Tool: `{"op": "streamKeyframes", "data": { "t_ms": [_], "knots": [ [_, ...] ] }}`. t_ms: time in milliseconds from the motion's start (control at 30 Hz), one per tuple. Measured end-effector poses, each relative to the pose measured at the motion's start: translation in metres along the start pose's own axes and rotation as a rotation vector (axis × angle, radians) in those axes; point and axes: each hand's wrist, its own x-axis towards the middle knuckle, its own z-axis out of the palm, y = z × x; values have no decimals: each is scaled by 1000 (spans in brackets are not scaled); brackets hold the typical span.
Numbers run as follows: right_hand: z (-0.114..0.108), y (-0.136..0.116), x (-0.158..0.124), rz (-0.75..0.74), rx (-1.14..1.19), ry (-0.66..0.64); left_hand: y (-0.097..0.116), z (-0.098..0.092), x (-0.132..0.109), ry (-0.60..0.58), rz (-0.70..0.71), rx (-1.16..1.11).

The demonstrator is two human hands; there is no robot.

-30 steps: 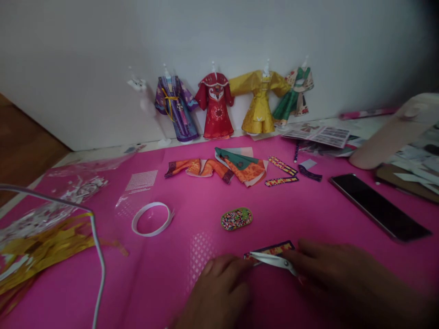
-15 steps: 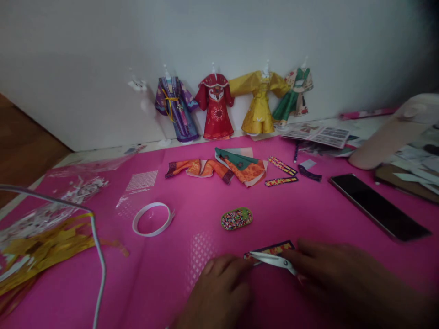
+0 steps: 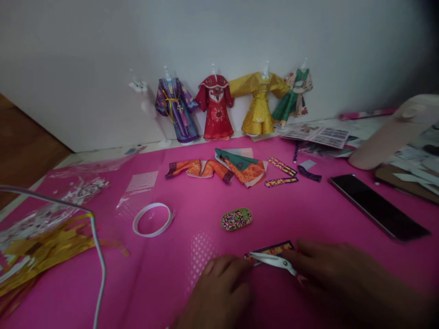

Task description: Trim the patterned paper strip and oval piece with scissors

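My right hand (image 3: 325, 272) is closed on small white scissors (image 3: 272, 260), whose blades point left over a patterned paper strip (image 3: 272, 249) lying on the pink mat (image 3: 212, 201). My left hand (image 3: 219, 288) rests with curled fingers at the strip's left end, pressing or pinching it; what lies under the fingers is hidden. Just beyond the strip sits an oval patterned paper piece (image 3: 236, 218).
A tape ring (image 3: 152, 219) lies at mid-left, clear bags and gold paper scraps (image 3: 41, 246) at far left with a white cable (image 3: 99, 265). An orange paper robe (image 3: 219, 168) and small strips lie further back. Several paper dresses (image 3: 216, 107) stand by the wall. A phone (image 3: 377, 205) lies right.
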Motion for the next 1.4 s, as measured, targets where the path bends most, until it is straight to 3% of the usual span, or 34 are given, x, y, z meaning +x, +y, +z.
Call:
{"op": "streamKeyframes", "data": {
  "t_ms": [200, 433, 767, 900, 1067, 1200, 1300, 1400],
  "knots": [
    [-1, 2, 0, -63, 29, 7, -3, 3, 2, 9, 49, 53],
    [7, -4, -3, 28, 19, 58, -4, 2, 2, -7, 21, 20],
    [-3, -1, -4, 9, 74, 141, -4, 2, 1, -3, 56, 62],
    [-2, -1, -9, 45, 96, 144, 0, -2, 0, 39, -9, -13],
    [-1, -5, -10, 24, 135, 197, 3, -4, 1, 128, -91, -271],
    [1, -6, -11, 1, 174, 220, 2, -4, 5, 244, -191, -789],
    [3, -6, -12, -41, 233, 262, 2, -3, 7, 256, -321, -1203],
    [4, -7, -12, -96, 271, 293, 5, -3, 10, 294, -428, -1476]
  ]
}}
